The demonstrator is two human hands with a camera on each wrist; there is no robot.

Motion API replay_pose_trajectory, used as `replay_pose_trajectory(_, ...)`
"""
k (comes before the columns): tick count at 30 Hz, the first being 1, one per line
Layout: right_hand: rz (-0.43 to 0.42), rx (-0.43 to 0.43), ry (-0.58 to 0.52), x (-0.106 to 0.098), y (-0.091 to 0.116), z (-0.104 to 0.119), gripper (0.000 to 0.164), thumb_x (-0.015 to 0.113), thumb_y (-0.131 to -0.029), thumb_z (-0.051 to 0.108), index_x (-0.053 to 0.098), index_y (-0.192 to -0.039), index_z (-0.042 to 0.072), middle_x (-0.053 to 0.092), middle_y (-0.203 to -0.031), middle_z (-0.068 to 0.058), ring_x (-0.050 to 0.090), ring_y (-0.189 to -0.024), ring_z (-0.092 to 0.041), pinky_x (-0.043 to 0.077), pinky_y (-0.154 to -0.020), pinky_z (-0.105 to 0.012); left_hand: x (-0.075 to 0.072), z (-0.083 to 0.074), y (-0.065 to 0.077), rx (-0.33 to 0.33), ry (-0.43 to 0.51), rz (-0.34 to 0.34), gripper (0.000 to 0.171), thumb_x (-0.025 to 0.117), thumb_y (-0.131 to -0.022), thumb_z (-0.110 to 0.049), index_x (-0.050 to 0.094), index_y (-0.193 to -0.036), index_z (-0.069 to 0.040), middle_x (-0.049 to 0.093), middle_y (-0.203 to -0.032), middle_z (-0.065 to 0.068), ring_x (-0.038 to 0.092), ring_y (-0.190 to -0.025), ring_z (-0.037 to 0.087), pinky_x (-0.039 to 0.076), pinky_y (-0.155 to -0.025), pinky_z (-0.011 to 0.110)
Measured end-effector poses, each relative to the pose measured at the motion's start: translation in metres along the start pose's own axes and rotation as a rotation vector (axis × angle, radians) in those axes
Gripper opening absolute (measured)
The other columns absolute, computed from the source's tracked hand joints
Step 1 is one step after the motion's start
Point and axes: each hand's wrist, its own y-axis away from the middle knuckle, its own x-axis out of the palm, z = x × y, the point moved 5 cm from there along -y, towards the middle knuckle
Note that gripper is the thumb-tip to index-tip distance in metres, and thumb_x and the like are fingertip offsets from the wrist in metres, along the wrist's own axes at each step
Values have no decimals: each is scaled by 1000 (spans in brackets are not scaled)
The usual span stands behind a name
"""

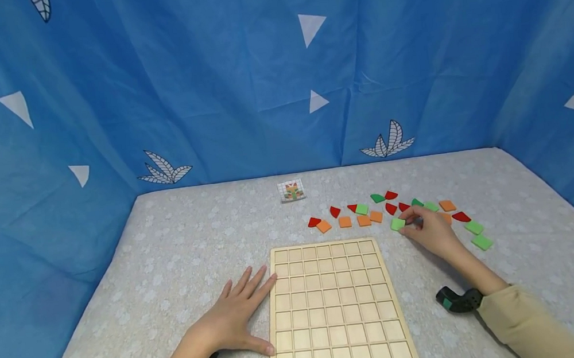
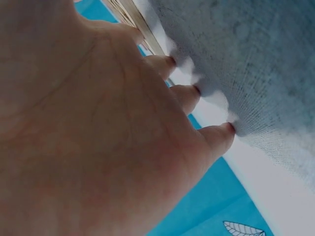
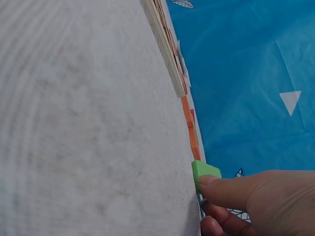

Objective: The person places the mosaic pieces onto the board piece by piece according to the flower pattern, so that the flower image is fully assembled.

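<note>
A light green square tile [image 1: 397,224] is pinched between the thumb and fingers of my right hand [image 1: 429,231], just past the far right corner of a wooden grid board [image 1: 338,306]. The right wrist view shows the same green tile [image 3: 204,173] at the thumb's tip, close to the tabletop. My left hand [image 1: 233,317] lies with fingers spread along the board's left edge, its thumb and index fingertip touching the frame. In the left wrist view the palm [image 2: 108,128] fills much of the picture, fingertips down on the cloth.
Orange square tiles [image 1: 345,222], red quarter-round pieces [image 1: 335,212], dark green pieces [image 1: 377,198] and more light green tiles [image 1: 482,242] lie scattered behind and right of the board. A small pattern card [image 1: 291,190] sits farther back. Blue curtain [image 1: 267,77] surrounds the table.
</note>
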Motion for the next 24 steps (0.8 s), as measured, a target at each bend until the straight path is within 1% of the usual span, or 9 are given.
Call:
replay_pose_trajectory(4, -13, 5, -12, 0, 2, 0, 16, 71, -83, 5, 61, -94, 2, 60, -80, -6, 51, -65, -19, 41, -55, -33, 1, 0, 0, 0, -4, 7, 119, 64, -58, -75, 18, -151, -17, 7, -155, 11, 2, -138, 38, 7, -100, 67)
replay_pose_trajectory(8, -27, 1, -19, 1, 3, -1, 12, 70, -83, 3, 62, -91, 3, 60, -77, -4, 55, -66, -19, 45, -56, -29, 3, 1, 0, -2, -9, 13, 119, 63, -58, -76, 18, -152, -18, 6, -155, 11, 2, -138, 38, 7, -98, 68)
replay_pose_trajectory(12, -19, 5, -66, -1, 5, 6, 11, 69, -84, 2, 62, -91, 2, 60, -78, -5, 58, -66, -18, 47, -55, -25, 5, 2, 0, -7, -4, 17, 119, 63, -58, -76, 17, -152, -18, 6, -155, 11, 1, -138, 38, 7, -98, 69)
replay_pose_trajectory(15, 3, 0, -141, -3, 9, 21, 11, 69, -84, 1, 62, -93, 0, 61, -79, -7, 61, -66, -19, 50, -55, -25, 6, 1, 0, -12, 0, 24, 119, 63, -58, -76, 17, -152, -18, 6, -155, 10, 1, -138, 38, 6, -98, 69)
replay_pose_trajectory(17, 30, -8, -200, -4, 13, 34, 11, 68, -84, 0, 62, -93, -1, 62, -79, -8, 63, -67, -21, 52, -58, -28, 6, 1, 0, -12, 0, 28, 119, 63, -58, -76, 17, -152, -18, 6, -155, 10, 1, -138, 38, 6, -98, 69)
replay_pose_trajectory(21, 113, -14, -343, -3, 24, 63, 11, 67, -85, 1, 62, -95, -3, 63, -80, -9, 65, -70, -28, 54, -63, -35, 4, 0, -1, -11, -20, 23, 119, 62, -58, -76, 16, -152, -18, 6, -155, 11, 1, -138, 38, 7, -98, 69)
replay_pose_trajectory(24, 175, -12, -442, -1, 34, 82, 10, 66, -87, 2, 62, -95, -2, 63, -79, -10, 65, -71, -31, 54, -65, -38, 1, 0, -1, -12, -37, 14, 119, 62, -58, -76, 16, -152, -18, 6, -155, 11, 2, -138, 38, 7, -98, 69)
